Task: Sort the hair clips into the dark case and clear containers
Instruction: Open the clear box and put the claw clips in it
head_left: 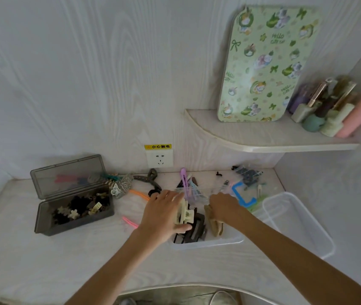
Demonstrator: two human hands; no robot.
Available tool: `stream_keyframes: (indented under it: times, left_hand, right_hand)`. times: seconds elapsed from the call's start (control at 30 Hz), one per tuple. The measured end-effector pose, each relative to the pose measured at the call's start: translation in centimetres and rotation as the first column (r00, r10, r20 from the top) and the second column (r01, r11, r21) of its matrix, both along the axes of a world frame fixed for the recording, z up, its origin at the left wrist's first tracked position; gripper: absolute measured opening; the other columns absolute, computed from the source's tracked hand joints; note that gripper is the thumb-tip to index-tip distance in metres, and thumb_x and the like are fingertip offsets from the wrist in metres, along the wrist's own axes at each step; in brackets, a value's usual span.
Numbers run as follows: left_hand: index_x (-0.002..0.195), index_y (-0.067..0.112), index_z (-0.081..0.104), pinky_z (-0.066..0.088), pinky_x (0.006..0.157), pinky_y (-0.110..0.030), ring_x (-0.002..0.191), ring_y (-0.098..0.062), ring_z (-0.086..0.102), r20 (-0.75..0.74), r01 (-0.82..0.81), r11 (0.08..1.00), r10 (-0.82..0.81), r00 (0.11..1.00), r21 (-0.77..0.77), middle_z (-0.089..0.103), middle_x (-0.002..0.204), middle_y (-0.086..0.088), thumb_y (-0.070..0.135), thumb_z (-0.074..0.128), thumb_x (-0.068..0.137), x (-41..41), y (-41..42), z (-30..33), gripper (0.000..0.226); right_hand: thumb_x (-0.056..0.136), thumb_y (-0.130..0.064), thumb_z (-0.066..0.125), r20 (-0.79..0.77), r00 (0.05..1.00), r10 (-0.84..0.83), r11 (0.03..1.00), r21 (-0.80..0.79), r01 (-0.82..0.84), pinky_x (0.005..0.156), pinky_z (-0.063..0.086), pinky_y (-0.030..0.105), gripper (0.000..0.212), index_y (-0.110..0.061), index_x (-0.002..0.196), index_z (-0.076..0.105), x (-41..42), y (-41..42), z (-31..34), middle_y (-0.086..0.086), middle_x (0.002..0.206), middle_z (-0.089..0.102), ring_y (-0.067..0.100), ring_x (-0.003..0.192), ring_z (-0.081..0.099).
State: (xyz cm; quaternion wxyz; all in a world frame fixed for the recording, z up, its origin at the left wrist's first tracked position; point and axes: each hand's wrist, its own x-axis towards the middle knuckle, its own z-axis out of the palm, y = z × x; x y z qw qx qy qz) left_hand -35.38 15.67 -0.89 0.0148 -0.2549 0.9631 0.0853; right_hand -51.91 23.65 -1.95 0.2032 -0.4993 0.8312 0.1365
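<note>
hands [164,213] [224,206] over clear container [208,243]

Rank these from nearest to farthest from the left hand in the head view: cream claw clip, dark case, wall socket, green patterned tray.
1. cream claw clip, under the left hand
2. wall socket, on the wall behind
3. dark case, far left
4. green patterned tray, upper-right shelf

Socket and case are close to call.

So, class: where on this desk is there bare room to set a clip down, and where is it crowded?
Bare: the desk in front of the dark case, and the near edge between the forearms. The clear container at right looks empty. Crowded: the back strip below the wall socket, and round both hands.
</note>
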Motion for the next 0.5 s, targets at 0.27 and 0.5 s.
stream_keyframes:
  times: [0.27,0.5]
  left_hand:
    - [0.123,0.022,0.056,0.041,0.100,-0.032,0.114,-0.014,0.054,-0.199,-0.292,0.929,0.338,0.920,0.226,0.061,0.122,0.005,0.028,0.058,0.089,7.1,-6.1,-1.2,0.035]
    - [0.129,0.022,0.051,0.042,0.095,-0.029,0.115,-0.017,0.054,-0.056,-0.368,0.867,0.409,0.911,0.336,0.054,0.131,0.003,0.017,0.052,0.093,9.2,-8.2,-4.5,0.036]
  right_hand:
    - [0.097,-0.029,0.040,0.107,0.993,0.044,0.992,0.117,-0.056,0.087,0.046,0.032,0.033,-0.010,0.123,0.048,0.4,0.8,1.8,0.010,0.122,0.056,0.023,0.105,0.057]
    - [0.096,-0.030,0.040,0.190,0.975,0.115,0.900,-0.435,-0.022,0.081,0.053,0.033,0.025,-0.023,0.094,0.064,2.8,-3.9,6.1,-0.004,0.085,0.069,0.014,0.077,0.063]
